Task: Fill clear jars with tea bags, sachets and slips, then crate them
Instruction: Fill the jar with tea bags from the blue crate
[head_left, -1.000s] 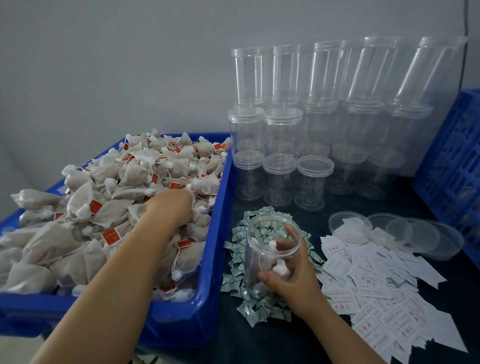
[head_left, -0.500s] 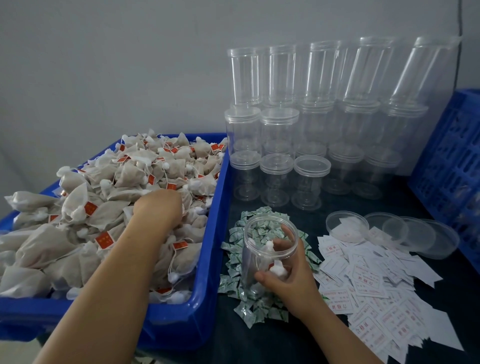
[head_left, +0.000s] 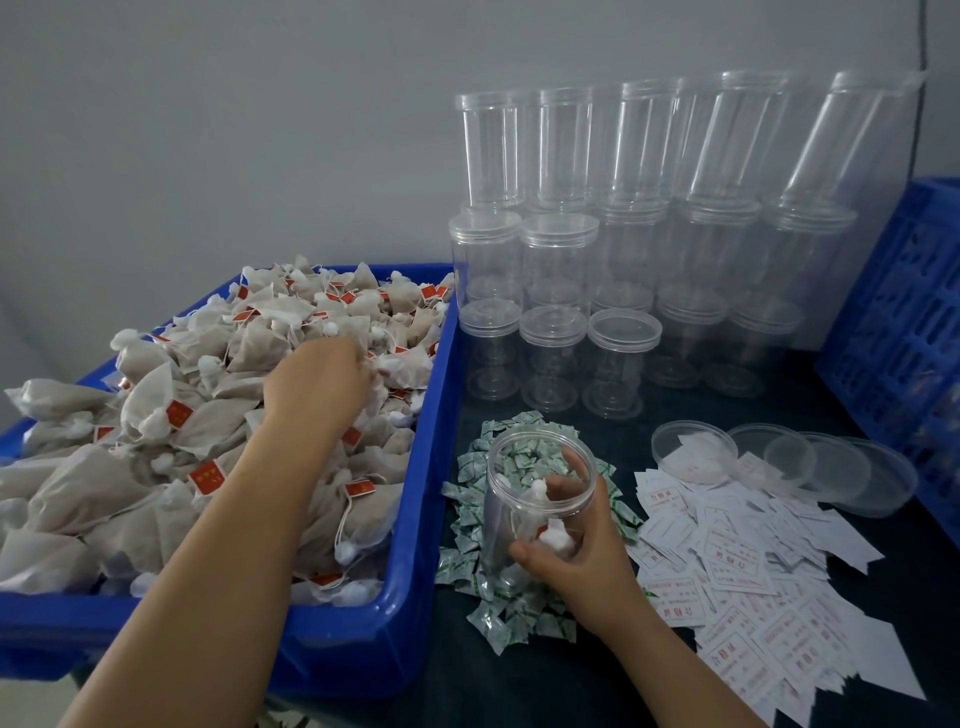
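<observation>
One big blue bin (head_left: 415, 597) fills the left half of the dark worktop (head_left: 571, 691), heaped with tea bags (head_left: 130, 493), tan pouches with white knots and red tags. At the right edge, part of a blue crate (head_left: 904, 332), set on the worktop against the wall. Behind centre, stacked empty jars (head_left: 623, 208): lidded ones in the lower tiers, open ones on top, the rightmost tilting.

Right of centre, a spread of white slips (head_left: 753, 571) with red print, fanned toward the near right edge. Just behind them, a row of loose clear lids (head_left: 810, 467), overlapping, the leftmost with a few slips lying in it. Left of the slips, touching the bin wall, a pile of green-and-white sachets (head_left: 498, 613).

An open jar (head_left: 537, 499) stands upright on the sachet pile, a few tea bags inside. Right hand (head_left: 576, 551) wraps its near side, thumb at the front, fingers curled round the back; grip closed on the jar.

Left hand (head_left: 317, 384) reaches into the bin, knuckles up, fingers dug into the tea bags at mid-heap. Fingertips hidden; cannot tell whether the grip has a bag.
</observation>
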